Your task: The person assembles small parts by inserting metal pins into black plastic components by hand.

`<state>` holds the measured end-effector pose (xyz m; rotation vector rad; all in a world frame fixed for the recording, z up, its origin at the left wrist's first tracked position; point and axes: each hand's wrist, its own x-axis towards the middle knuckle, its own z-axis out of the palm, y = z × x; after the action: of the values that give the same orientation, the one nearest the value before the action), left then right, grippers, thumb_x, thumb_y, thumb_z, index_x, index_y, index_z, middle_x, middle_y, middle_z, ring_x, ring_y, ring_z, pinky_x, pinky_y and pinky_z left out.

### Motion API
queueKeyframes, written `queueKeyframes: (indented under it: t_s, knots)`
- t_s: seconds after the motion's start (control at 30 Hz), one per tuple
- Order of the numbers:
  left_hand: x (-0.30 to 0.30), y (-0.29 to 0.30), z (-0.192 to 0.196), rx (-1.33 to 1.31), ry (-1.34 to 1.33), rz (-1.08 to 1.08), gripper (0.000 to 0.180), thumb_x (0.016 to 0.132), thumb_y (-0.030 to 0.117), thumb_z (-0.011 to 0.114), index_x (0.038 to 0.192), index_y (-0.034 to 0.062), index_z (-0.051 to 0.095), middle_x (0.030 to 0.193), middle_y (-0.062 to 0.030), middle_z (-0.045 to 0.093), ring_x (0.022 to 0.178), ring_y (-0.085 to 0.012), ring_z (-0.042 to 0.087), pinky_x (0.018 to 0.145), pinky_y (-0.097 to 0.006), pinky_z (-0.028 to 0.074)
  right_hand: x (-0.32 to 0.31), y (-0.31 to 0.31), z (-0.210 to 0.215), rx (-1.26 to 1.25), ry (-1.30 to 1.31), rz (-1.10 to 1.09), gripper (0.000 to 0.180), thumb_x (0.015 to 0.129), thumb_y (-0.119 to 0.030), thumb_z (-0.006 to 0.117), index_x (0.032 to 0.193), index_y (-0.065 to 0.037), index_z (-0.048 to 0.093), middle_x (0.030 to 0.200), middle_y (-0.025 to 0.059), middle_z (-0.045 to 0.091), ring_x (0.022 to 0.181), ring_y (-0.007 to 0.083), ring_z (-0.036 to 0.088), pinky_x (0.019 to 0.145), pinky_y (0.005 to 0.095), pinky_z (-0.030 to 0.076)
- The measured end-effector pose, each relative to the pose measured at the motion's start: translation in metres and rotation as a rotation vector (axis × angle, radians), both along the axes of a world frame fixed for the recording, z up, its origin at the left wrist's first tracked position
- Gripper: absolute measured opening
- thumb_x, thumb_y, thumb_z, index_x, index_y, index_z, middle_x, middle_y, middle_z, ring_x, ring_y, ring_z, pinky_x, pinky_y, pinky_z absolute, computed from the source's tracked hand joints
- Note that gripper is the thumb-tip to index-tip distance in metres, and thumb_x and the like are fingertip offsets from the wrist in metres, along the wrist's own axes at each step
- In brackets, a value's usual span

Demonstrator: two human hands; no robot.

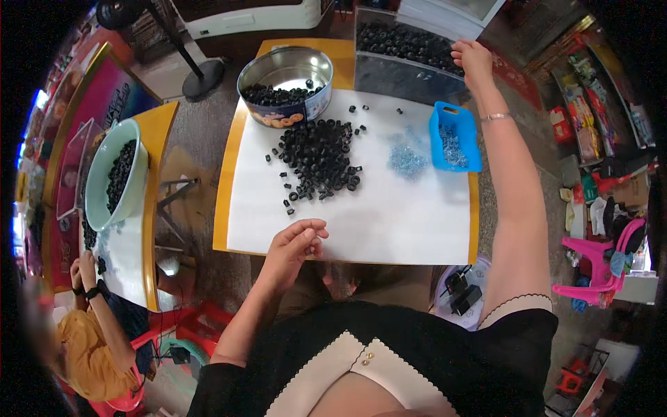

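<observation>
My right hand (475, 62) is stretched out to the far right, over the right end of a clear bin (406, 82) of small black parts (399, 43). Its fingers are curled together, and whatever they hold is too small to make out. Close to the table's front edge, my left hand (299, 244) has its fingers bent in and pressed together; their contents, if any, are hidden. Between the hands lies a loose heap of black ring-like parts (316, 156) on the white table top (375, 222). Small clear bluish pieces (408, 160) are scattered beside a blue tray (475, 142) with more of them.
A round metal tin (285, 118) partly filled with black parts stands at the back left. On the left, another person (97, 340) works at a second table with a pale green basin (104, 215). A black stand (203, 80) rises behind; a pink stool (590, 260) is at right.
</observation>
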<state>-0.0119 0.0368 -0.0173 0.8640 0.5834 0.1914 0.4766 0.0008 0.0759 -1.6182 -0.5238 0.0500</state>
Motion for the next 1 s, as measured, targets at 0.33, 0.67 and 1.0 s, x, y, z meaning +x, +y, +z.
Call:
queueKeyframes:
  t_s: [0.33, 0.67, 1.0]
  knots:
    - [-0.004, 0.023, -0.006, 0.359, 0.056, 0.236, 0.018, 0.090, 0.012, 0.053, 0.099, -0.0004, 0.062, 0.081, -0.0025, 0.058, 0.064, -0.0056, 0.049, 0.059, -0.020, 0.041, -0.252, -0.065, -0.074, -0.281, -0.058, 0.537, 0.013, 0.084, -0.006, 0.057, 0.096, -0.003, 0.063, 0.085, 0.0005, 0.061, 0.074, 0.0090, 0.053, 0.068, 0.0221, 0.042]
    - [0.008, -0.010, -0.006, 0.358, 0.039, 0.086, 0.017, 0.091, 0.014, 0.054, 0.097, 0.0004, 0.063, 0.078, -0.0001, 0.058, 0.063, -0.0044, 0.046, 0.057, -0.019, 0.040, -0.302, -0.058, -0.115, -0.489, -0.583, 0.202, 0.014, 0.075, -0.008, 0.065, 0.088, -0.003, 0.060, 0.082, 0.0083, 0.057, 0.082, 0.0228, 0.055, 0.072, 0.0327, 0.045]
    - [0.026, -0.022, -0.006, 0.283, 0.004, 0.070, 0.019, 0.091, 0.015, 0.055, 0.100, -0.0003, 0.062, 0.082, -0.0025, 0.060, 0.067, -0.0075, 0.051, 0.061, -0.022, 0.043, -0.317, -0.082, -0.108, -0.127, 0.174, 0.323, 0.022, 0.077, -0.003, 0.064, 0.099, -0.003, 0.061, 0.078, 0.0018, 0.058, 0.068, 0.0112, 0.053, 0.065, 0.0227, 0.044]
